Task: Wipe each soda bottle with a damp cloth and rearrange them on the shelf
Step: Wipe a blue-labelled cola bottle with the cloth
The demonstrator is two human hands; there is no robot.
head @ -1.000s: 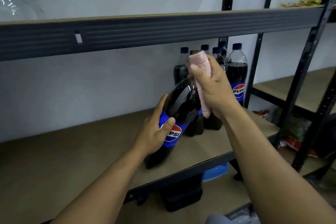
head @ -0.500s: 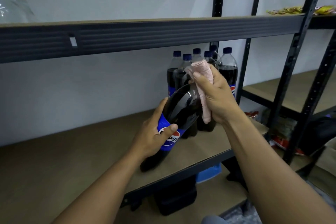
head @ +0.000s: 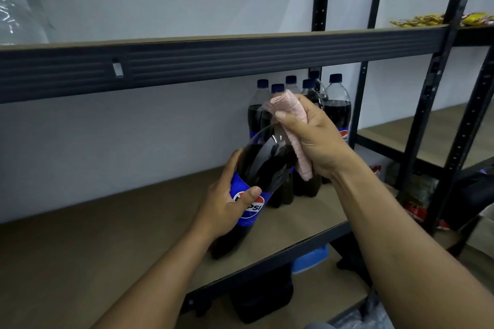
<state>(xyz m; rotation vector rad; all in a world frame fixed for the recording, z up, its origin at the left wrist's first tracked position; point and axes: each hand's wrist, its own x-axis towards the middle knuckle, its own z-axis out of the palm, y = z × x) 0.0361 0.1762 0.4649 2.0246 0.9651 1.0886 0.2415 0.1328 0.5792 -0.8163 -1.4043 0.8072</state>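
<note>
Pink cloth (head: 290, 105) in curled right hand (head: 318, 139)

Light is dim, soft and cool, giving the pale painted wall (head: 160, 2) a bluish cast that darkens under the dark ribbed metal shelf beam (head: 240, 59). White glare streaks cross the tilted dark plastic soda bottle (head: 263, 163). Wide-angle distortion bows the beam and leans the black perforated metal uprights (head: 427, 99) at right. The clear crinkled plastic (head: 18, 8) at upper left is blurred.
</note>
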